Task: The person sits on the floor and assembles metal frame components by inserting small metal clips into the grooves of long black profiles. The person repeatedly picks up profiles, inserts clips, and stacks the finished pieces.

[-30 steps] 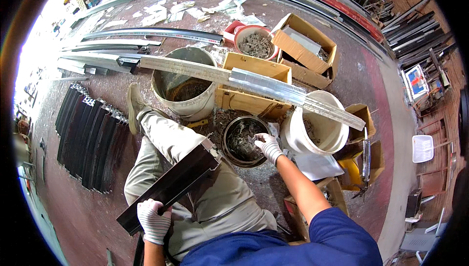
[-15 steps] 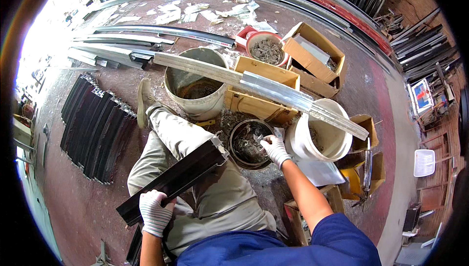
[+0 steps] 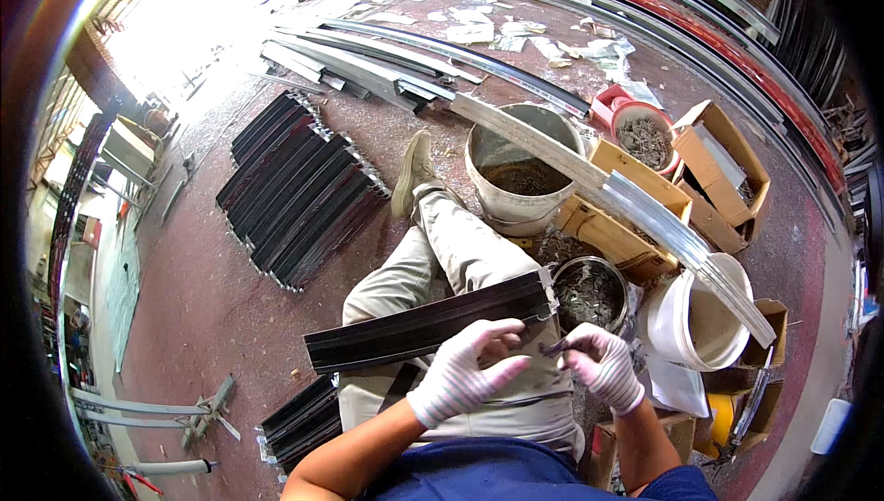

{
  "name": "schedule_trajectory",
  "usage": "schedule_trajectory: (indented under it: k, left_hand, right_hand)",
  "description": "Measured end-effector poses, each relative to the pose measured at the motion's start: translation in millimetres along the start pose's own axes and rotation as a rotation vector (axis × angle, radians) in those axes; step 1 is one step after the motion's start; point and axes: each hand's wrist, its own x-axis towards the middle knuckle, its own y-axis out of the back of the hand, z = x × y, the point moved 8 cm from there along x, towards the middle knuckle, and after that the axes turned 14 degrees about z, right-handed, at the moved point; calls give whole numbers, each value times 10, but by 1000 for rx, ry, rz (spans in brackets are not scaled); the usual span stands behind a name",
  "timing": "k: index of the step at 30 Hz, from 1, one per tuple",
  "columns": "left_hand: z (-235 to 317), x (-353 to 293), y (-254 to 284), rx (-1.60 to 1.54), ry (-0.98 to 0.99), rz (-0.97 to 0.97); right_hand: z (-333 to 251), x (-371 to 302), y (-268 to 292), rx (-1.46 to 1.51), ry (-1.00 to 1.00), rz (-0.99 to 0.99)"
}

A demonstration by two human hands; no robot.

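Note:
A black metal profile point(image 3: 419, 324) lies across my thighs, its cut end with a silvery fitting pointing at a round tin point(image 3: 629, 303) of small metal pieces. My left hand point(image 3: 468, 370), in a striped white glove, hovers at the profile's near side with fingers apart and nothing in them. To its right, my gloved right hand point(image 3: 603, 367) pinches a small dark piece point(image 3: 552, 349), too small to name, between thumb and fingers. This hand is just in front of the tin. More black profiles point(image 3: 299, 423) lie on the floor by my left thigh.
Many black profiles point(image 3: 295, 197) are stacked on the floor at left. Ahead stand a grey bucket point(image 3: 516, 211), a wooden box point(image 3: 599, 234), a red-rimmed pail point(image 3: 643, 137) and a white bucket point(image 3: 672, 321), with a long silvery profile point(image 3: 635, 202) across them. Cardboard boxes point(image 3: 723, 165) stand at right.
My right hand has come out of the tin with the small dark piece. My left hand has let go of the black profile and moved right, toward the right hand. The view has swung left.

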Motion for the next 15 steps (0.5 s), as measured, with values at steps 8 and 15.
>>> schedule_trajectory:
  k: [8, 15]
  left_hand:
    - [-485, -163, -234, -161, 350, 85]
    - [-748, -249, -361, -339, 650, -86]
  right_hand:
    - [51, -133, -193, -63, -143, 23]
    - [224, -261, -132, 7, -308, 47]
